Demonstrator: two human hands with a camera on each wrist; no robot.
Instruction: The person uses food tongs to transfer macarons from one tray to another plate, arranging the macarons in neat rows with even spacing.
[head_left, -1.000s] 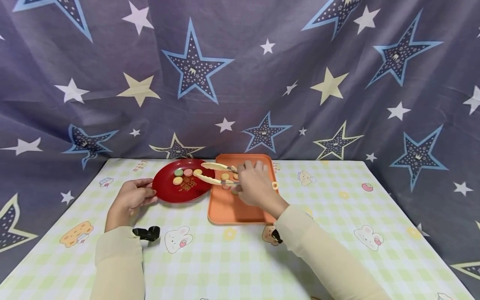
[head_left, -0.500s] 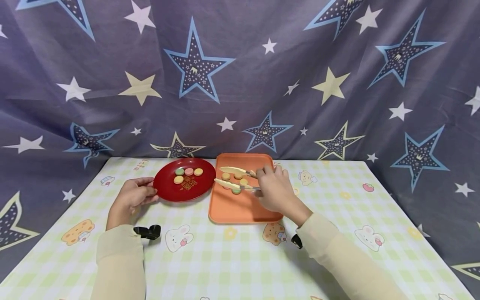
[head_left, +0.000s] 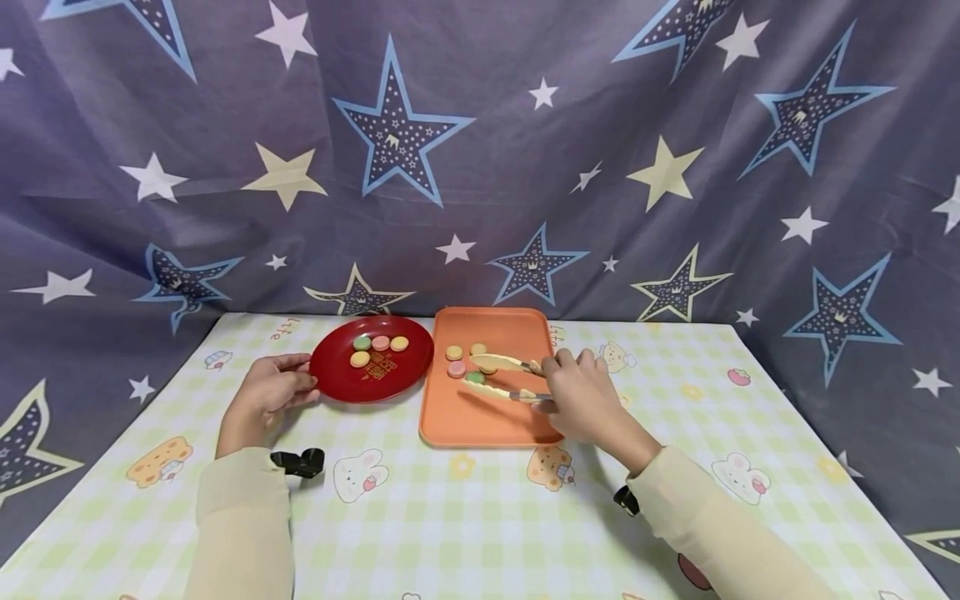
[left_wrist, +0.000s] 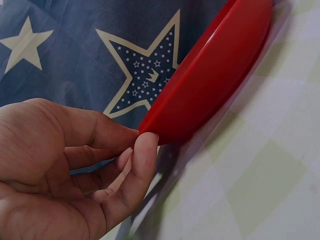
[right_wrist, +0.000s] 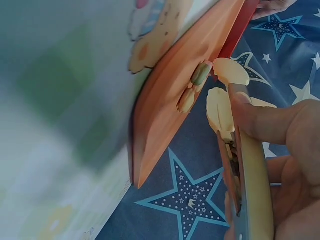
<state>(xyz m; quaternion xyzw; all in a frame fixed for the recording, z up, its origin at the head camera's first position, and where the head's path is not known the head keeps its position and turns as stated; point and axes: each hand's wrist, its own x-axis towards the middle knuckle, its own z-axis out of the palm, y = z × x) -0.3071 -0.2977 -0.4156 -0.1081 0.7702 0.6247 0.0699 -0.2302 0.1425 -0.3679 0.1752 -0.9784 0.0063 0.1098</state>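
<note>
Red plate (head_left: 337,377), gold lettering (head_left: 385,367), at left hand (head_left: 272,393). Cream-yellow tongs (head_left: 497,362) in right hand (head_left: 587,398). Orange tray (head_left: 480,422) between hands; pink, green, yellow macarons (head_left: 457,369) on both. Green-white checked tablecloth (head_left: 450,525) beneath hands; purple-grey, star-patterned backdrop (head_left: 487,167) beyond.

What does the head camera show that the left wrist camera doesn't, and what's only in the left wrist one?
Only the head view: the orange tray, the tongs held over it by the right hand, and the macarons, some on the tray and four on the red plate.

Only the left wrist view: the palm side of the left hand and a close look at the plate's curved outer side.

Both: that hand gripping the plate's rim, the starry backdrop and the checked tablecloth.
</note>
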